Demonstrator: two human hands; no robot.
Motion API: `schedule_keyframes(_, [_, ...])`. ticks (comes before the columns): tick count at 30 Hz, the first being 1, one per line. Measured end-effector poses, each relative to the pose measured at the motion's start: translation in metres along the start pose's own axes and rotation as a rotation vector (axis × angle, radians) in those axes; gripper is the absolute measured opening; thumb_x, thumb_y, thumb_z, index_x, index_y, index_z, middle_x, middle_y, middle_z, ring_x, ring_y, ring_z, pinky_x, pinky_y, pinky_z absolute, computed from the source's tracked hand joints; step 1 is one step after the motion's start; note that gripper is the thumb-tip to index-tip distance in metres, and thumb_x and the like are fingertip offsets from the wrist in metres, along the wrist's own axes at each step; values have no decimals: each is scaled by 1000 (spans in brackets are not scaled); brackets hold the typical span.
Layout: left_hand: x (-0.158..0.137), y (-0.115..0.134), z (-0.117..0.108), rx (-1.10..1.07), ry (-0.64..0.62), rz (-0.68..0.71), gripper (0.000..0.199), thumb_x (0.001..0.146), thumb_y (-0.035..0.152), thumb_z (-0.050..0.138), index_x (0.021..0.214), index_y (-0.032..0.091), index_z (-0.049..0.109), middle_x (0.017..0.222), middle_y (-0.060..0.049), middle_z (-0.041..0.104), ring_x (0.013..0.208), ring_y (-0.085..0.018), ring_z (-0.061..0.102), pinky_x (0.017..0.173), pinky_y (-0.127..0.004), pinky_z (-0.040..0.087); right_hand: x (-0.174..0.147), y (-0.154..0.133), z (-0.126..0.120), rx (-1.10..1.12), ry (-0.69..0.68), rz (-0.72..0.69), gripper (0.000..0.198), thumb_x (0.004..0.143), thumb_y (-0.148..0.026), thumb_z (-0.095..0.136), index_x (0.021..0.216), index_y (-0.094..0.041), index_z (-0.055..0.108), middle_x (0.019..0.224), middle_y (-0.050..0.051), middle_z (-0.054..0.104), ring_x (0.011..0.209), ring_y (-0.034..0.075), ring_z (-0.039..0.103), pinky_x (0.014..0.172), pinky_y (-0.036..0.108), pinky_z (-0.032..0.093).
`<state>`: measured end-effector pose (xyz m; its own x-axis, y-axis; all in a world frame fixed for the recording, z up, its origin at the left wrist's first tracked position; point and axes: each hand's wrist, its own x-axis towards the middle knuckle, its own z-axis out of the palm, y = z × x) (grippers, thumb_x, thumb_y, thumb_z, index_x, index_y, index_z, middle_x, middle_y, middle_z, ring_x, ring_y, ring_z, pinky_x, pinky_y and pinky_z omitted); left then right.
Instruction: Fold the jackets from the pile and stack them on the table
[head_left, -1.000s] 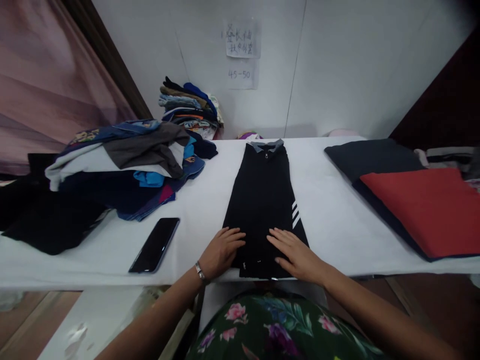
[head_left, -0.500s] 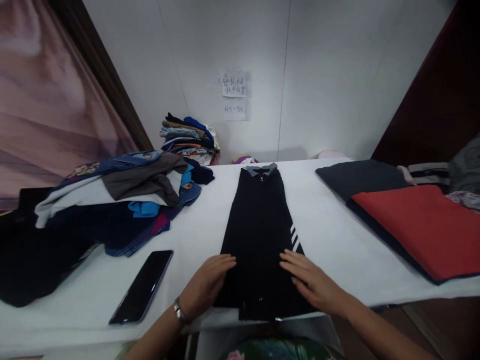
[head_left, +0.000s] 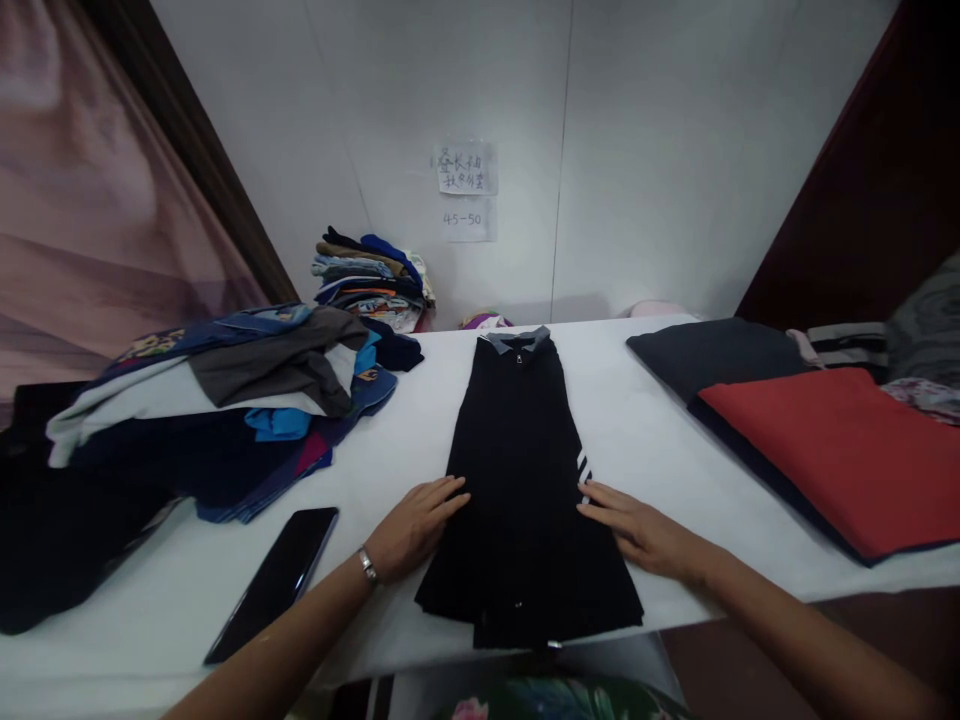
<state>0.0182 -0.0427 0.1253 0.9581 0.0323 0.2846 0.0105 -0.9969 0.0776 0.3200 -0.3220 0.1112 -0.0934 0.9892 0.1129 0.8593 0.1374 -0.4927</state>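
A black zip-up jacket [head_left: 517, 450] with a grey collar lies flat on the white table, its collar toward the wall and its hem at the near edge. Both sides are folded in, so it looks long and narrow. White stripes show on its right side. Fingers stretched, my left hand [head_left: 416, 525] rests on the jacket's left edge. My right hand [head_left: 645, 530] lies flat on the right edge, its fingertips by the stripes. Neither hand grips the cloth.
Left of the jacket lie a dark phone [head_left: 277, 580] and a loose heap of clothes [head_left: 225, 390]. A folded stack [head_left: 371, 280] stands by the wall. Red [head_left: 832, 455] and dark grey [head_left: 727, 355] folded pieces lie on the right. Paper signs [head_left: 466, 190] hang on the wall.
Both hands have slid a little up the jacket toward the collar and outward to its edges. The lower corners of the jacket now show spread out. The view has shifted slightly.
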Motion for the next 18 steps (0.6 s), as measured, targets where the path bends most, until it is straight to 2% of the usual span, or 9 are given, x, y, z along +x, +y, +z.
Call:
schedule_keyframes(5, [4,-5,5,-11,-47,11,52,85,7,39,133,25,48,135,-8,53,128,-23,45,102,-47,41,19,9,1,-35,-6,-22,56,87,-17,45,141,-29,38,154,3,21,142,21,16,114,47,22])
schedule_keyframes(10, [-4,-6,0,-13,-81,37,52,85,6,36,132,24,48,136,-7,52,131,-21,41,104,-46,37,16,15,3,-69,-6,-73,60,84,-9,41,141,-29,38,152,3,27,142,19,17,114,47,23])
schedule_keyframes(13, [1,-6,-3,-18,-99,51,54,83,5,36,132,26,49,137,-6,52,132,-22,40,104,-47,37,19,17,2,-86,-9,-104,64,82,-5,40,142,-27,37,153,4,26,142,18,16,114,47,24])
schedule_keyframes(18, [22,-6,1,-50,-112,84,58,75,1,40,126,25,54,135,-5,54,131,-23,41,103,-48,36,41,21,-1,-91,-15,-126,56,80,-7,45,132,-25,51,150,6,33,142,21,19,112,48,26])
